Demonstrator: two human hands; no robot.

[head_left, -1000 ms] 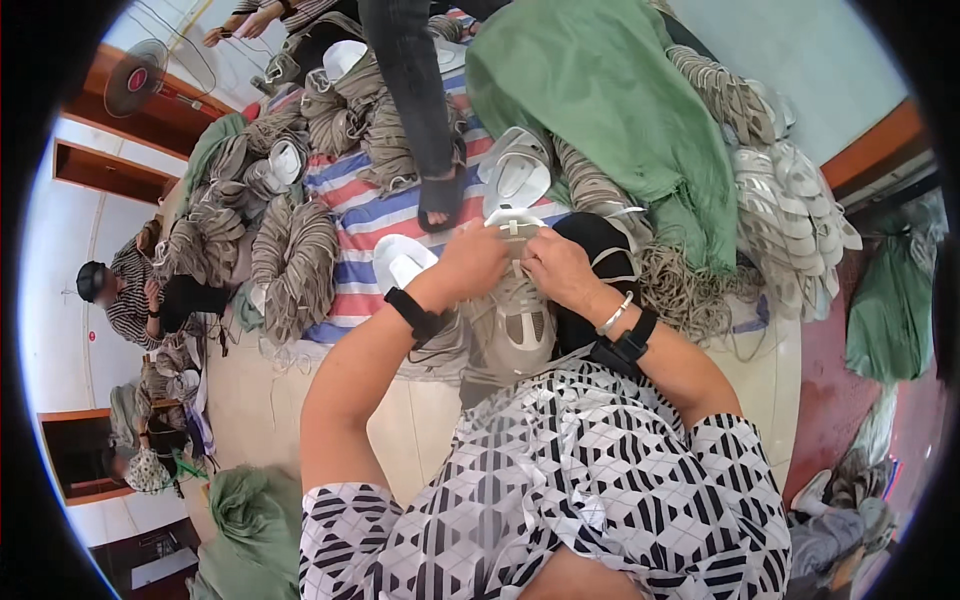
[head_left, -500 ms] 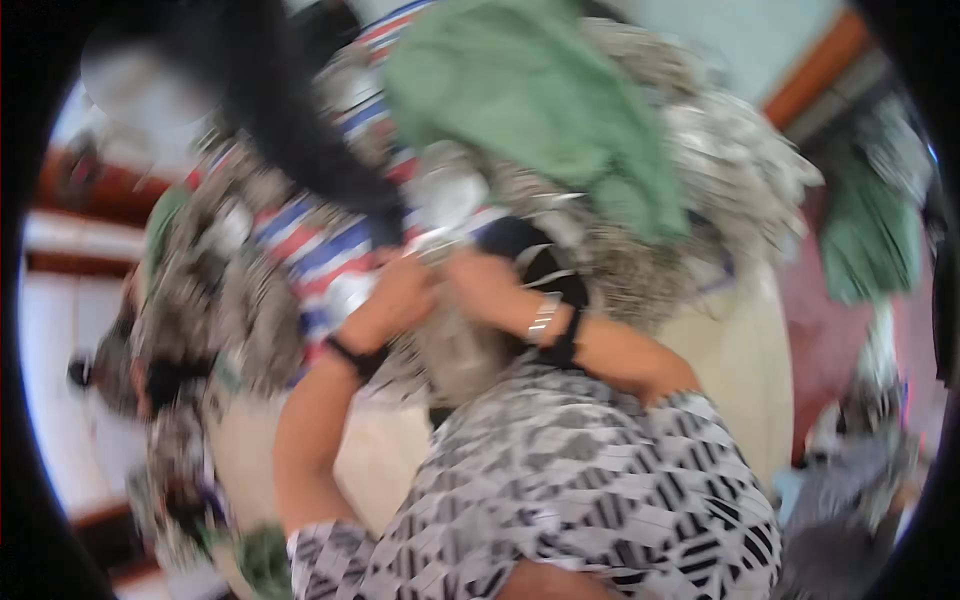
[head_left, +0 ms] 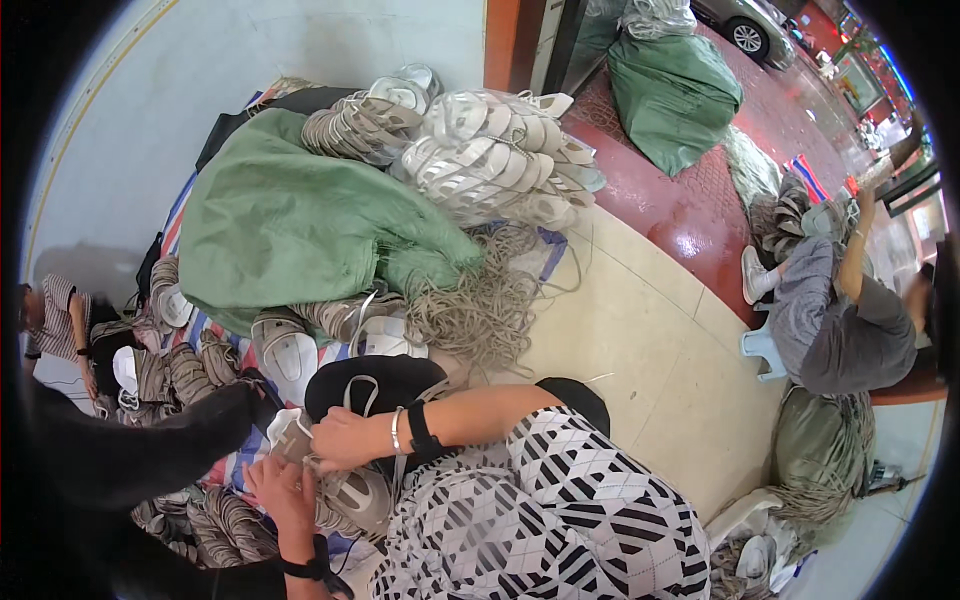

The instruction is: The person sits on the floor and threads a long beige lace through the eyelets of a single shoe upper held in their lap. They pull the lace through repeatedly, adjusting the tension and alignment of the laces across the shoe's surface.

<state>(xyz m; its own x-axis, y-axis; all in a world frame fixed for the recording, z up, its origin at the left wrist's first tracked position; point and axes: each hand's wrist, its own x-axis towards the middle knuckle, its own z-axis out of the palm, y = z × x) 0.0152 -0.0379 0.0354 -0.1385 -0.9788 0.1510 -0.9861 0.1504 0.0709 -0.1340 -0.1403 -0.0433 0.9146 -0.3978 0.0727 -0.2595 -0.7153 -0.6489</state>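
Matt txtl-look shoe, grn plas. sack, glossy red flr, shiny metal bracelet

monochrome patterned shirt, black wristbands, silver bangle

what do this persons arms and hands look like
The right grip and left grip wear no gloves. On the right wrist are a silvery bangle and a black band; on the left, a black wristband. The right sleeve is short, in a black-and-white geometric print.

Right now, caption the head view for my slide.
Left hand and right hand at a beige shoe upper, near a green sack and tangled laces.
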